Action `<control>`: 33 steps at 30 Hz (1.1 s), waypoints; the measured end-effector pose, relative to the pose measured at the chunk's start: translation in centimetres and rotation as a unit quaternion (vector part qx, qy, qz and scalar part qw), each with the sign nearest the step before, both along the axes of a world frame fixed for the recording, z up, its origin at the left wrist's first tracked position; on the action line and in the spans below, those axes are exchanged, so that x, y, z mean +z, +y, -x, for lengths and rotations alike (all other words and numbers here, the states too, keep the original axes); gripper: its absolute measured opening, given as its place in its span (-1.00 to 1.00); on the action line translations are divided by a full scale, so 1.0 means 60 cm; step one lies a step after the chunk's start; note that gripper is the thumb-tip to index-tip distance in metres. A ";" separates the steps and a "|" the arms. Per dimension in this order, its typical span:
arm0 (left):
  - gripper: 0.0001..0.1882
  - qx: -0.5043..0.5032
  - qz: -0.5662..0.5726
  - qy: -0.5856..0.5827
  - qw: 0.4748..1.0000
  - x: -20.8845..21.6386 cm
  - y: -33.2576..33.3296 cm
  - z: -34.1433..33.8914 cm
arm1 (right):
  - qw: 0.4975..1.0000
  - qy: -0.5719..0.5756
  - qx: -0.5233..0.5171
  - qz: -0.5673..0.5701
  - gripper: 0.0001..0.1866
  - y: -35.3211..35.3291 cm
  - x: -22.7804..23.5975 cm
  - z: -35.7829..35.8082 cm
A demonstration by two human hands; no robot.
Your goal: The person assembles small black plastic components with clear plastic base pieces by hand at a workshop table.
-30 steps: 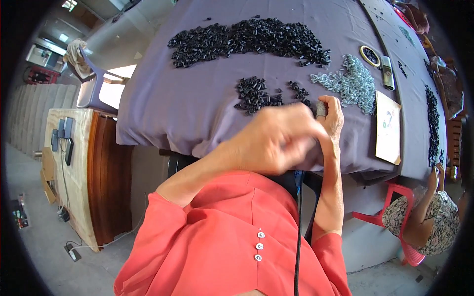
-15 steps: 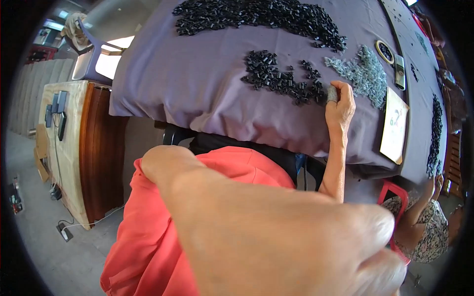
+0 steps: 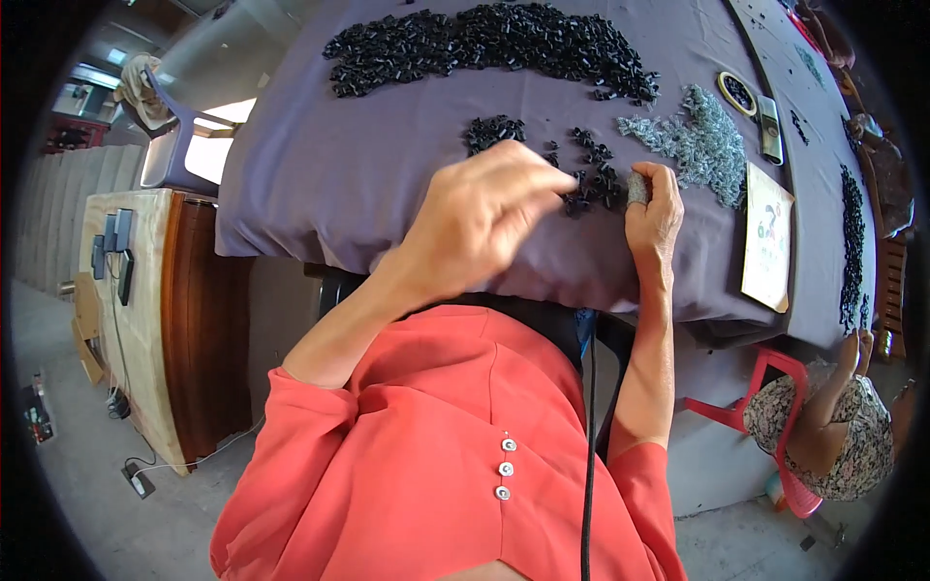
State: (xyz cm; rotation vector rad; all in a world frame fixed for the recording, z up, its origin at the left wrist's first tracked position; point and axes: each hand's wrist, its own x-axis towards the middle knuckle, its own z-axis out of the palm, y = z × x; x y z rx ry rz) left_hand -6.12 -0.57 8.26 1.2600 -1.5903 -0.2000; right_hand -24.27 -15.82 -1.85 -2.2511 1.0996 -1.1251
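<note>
In the head view, the left hand (image 3: pixel 489 208) hovers at the table (image 3: pixel 320 184) edge, fingers bent toward the thumb; blur keeps me from telling whether it grips anything. The right hand (image 3: pixel 659 218) rests to its right, fingers curled in beside a grey, rough-textured bit (image 3: pixel 636 189); whether that is gripped or worn, I cannot tell.

The small black pieces nearest the hands lie in a smaller heap (image 3: pixel 492 131) just beyond the left hand and a loose cluster (image 3: pixel 596 160) between both hands. To handle these well, I would keep the right hand steady beside the cluster and pick with the left fingertips, lightly, so neighbours don't scatter.

Counting: one long black heap (image 3: pixel 494 48) farther beyond the left hand; one heap of clear pieces (image 3: pixel 697 145) beyond the right hand; to its right, one paper sheet (image 3: pixel 768 242), one ring-shaped holder (image 3: pixel 721 89) and one oblong box (image 3: pixel 769 126). Individual pieces are too many to count.
</note>
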 end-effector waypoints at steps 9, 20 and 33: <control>-0.91 0.128 -0.115 0.022 0.985 -0.141 -0.033 -0.051 | 0.999 0.028 -0.014 -0.014 -0.67 -0.004 0.001 -0.001; -0.92 0.174 -0.079 -0.057 0.980 -0.132 -0.086 -0.051 | 0.999 0.029 -0.016 -0.005 -0.65 0.002 0.004 -0.003; -0.94 0.117 -0.081 -0.133 0.981 -0.141 -0.133 -0.046 | 0.999 0.033 -0.015 0.004 -0.69 0.003 0.004 -0.006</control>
